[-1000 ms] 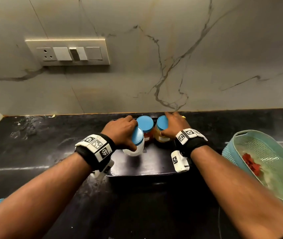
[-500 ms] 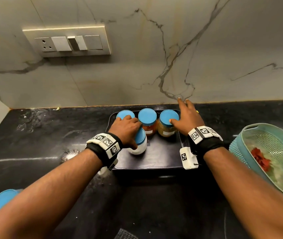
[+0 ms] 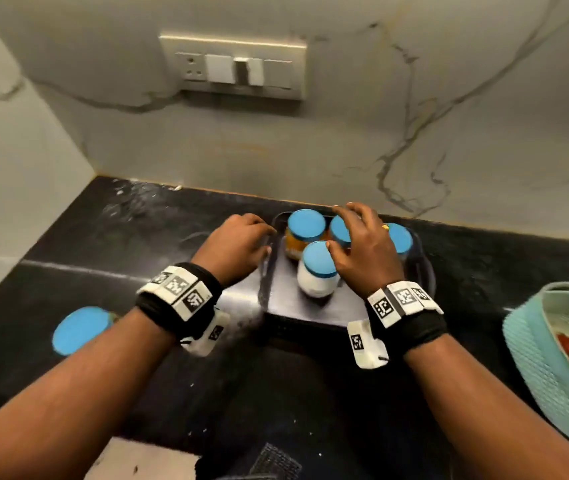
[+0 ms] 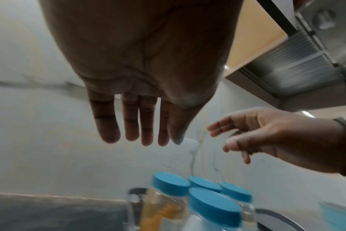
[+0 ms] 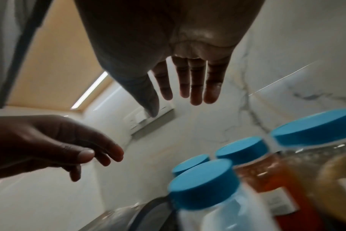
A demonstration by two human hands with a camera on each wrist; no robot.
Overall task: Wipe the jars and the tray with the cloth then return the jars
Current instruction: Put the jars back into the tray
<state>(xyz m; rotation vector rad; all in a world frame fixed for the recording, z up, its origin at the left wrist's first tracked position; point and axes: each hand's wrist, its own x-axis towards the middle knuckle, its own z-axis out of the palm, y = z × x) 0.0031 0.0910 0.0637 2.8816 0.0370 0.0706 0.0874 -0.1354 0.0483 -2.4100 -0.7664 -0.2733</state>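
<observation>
A black tray (image 3: pixel 310 310) sits on the dark counter against the marble wall, carrying several blue-lidded jars. A white-filled jar (image 3: pixel 317 271) stands in front, with a yellow-filled jar (image 3: pixel 305 233) behind it on the left. My left hand (image 3: pixel 262 237) hovers at the tray's left rim, fingers straight and empty, as the left wrist view (image 4: pixel 140 137) confirms. My right hand (image 3: pixel 342 230) hangs over the back jars with spread fingers, holding nothing (image 5: pixel 180 100). It partly hides two back jars. I see no cloth in either hand.
Another blue-lidded jar (image 3: pixel 80 329) stands on the counter at the near left. A teal basket (image 3: pixel 535 368) holding something red sits at the right. A switch panel (image 3: pixel 234 69) is on the wall above. The counter's front edge is near the bottom of the view.
My left hand has let go of the white-filled jar and moved left to the tray's rim. My right hand has come off the back right jar and now hovers over the jars.
</observation>
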